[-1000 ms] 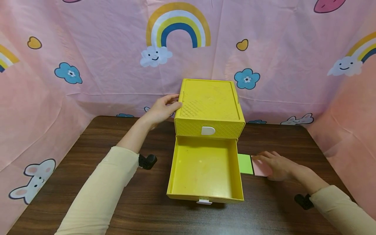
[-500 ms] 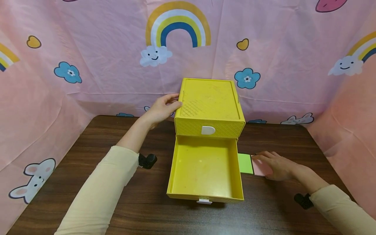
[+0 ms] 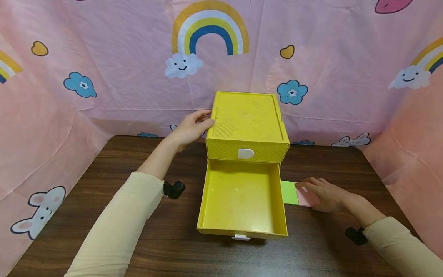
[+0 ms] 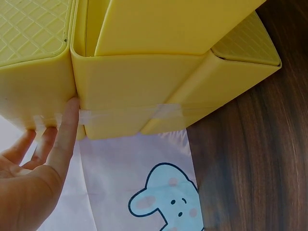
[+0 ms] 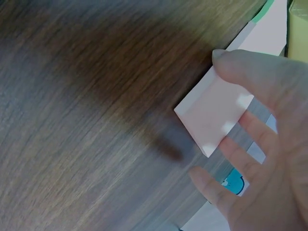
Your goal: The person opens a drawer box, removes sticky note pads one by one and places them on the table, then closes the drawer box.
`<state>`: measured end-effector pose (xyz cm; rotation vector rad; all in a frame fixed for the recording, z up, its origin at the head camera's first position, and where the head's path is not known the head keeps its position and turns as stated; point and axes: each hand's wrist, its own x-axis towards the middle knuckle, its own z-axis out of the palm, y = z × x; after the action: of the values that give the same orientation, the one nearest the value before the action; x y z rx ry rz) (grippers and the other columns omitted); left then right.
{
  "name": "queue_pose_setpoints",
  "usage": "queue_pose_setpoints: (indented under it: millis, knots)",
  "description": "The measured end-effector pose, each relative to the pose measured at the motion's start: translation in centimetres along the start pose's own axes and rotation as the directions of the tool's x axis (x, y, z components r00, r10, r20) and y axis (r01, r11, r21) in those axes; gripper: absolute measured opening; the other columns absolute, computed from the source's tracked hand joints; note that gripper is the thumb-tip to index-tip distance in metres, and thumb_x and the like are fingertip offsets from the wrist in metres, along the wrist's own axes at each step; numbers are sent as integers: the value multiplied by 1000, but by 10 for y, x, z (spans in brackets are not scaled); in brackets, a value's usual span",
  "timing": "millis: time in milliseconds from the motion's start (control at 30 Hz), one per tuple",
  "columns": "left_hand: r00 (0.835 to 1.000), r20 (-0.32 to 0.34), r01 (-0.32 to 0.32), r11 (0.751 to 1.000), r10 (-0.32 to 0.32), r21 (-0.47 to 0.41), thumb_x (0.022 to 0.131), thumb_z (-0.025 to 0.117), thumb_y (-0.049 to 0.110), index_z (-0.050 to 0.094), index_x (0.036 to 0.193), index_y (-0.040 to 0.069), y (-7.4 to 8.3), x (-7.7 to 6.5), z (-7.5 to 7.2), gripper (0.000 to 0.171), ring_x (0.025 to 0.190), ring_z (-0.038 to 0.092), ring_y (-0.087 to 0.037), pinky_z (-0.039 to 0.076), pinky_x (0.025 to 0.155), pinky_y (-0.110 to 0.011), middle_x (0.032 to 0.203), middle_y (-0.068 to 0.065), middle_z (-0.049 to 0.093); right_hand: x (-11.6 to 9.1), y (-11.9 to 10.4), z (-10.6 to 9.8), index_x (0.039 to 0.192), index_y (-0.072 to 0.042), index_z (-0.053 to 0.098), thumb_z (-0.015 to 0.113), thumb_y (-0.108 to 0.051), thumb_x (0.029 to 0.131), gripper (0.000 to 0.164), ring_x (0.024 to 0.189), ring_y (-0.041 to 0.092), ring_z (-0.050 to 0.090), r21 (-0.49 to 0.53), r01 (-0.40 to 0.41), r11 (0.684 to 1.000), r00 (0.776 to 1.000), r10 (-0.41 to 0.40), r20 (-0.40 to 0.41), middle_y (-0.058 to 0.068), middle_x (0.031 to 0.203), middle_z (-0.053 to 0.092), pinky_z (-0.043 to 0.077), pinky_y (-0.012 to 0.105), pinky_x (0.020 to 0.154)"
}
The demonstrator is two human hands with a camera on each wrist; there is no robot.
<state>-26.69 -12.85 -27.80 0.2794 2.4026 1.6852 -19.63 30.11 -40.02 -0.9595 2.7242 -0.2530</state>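
A yellow two-tier drawer box (image 3: 247,117) stands at the back of the table, its lower drawer (image 3: 241,202) pulled out with nothing inside. My left hand (image 3: 191,130) rests against the box's left side with fingers extended, touching the wall beside the seam in the left wrist view. To the right of the drawer, my right hand (image 3: 328,197) pinches a pink sticky note pad (image 5: 216,108) across two opposite edges, thumb on one and fingers on the other. The pink pad lies flat, side against side with a green sticky note pad (image 3: 289,193), which sits next to the drawer wall.
The dark wooden table (image 3: 166,231) carries all of this. A pink patterned cloth (image 3: 138,77) hangs behind it and along both sides. The upper drawer, with a white pull tab (image 3: 245,153), is closed. Clear tape (image 4: 166,110) crosses the box's side.
The right hand has shifted the pink pad slightly left, and the thin dark gap between it and the green pad has closed. The left hand stays in place.
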Motion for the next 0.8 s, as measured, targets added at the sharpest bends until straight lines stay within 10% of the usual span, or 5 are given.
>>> queue_pose_setpoints:
  millis: [800]
  knots:
    - [1000, 0, -1, 1000, 1, 4, 94, 52, 32, 32, 144, 17, -1, 0, 1, 56, 118, 47, -22, 51, 87, -41, 136, -7, 43, -4, -5, -4, 130, -7, 50, 72, -17, 78, 58, 111, 38, 48, -71, 79, 994, 986, -88, -142, 17, 127, 49, 47, 53, 86]
